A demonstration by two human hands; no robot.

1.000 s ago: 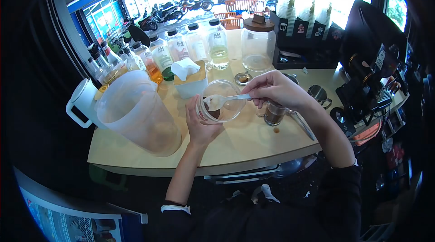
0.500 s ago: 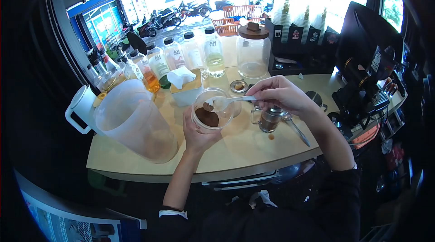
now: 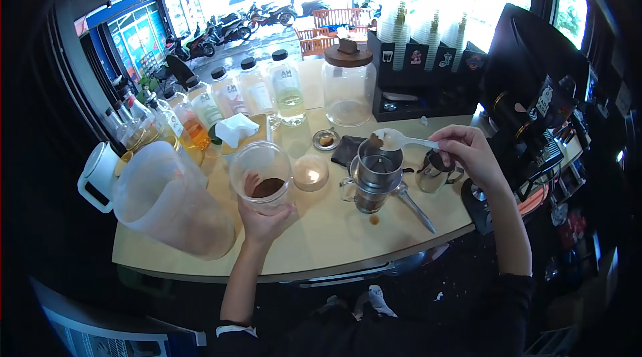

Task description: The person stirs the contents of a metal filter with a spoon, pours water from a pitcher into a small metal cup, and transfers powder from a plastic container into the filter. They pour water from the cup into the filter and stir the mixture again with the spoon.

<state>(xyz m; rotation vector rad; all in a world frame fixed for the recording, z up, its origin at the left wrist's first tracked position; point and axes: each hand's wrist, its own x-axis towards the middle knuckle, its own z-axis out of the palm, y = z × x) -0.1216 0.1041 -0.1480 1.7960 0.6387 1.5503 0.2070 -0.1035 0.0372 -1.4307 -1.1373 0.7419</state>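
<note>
My left hand point(image 3: 264, 224) is wrapped round the lower part of a clear plastic tub point(image 3: 246, 168), which holds dark brown ground coffee point(image 3: 268, 188). Between the fingertips of my right hand point(image 3: 476, 156) is the handle of a white plastic spoon point(image 3: 413, 141), with some brown grounds on its bowl. That bowl is above the rim of a metal drip coffee filter point(image 3: 380, 164), which sits on a glass mug point(image 3: 369, 203). Beside the tub lies a round clear lid point(image 3: 311, 173). A long metal utensil point(image 3: 418, 211) rests to the right of the mug.
A large frosted pitcher point(image 3: 175, 206) stands at the left, near a white jug point(image 3: 99, 176). Several bottles point(image 3: 289, 93) line the back, beside a wooden-lidded glass jar point(image 3: 349, 89). A black cup holder point(image 3: 428, 82) is behind. A small metal pot point(image 3: 435, 177) stands near my right wrist.
The spoon has moved right, from over the tub to over the coffee filter, carrying grounds. The view has shifted, and the tub appears farther left and lower, apart from the filter.
</note>
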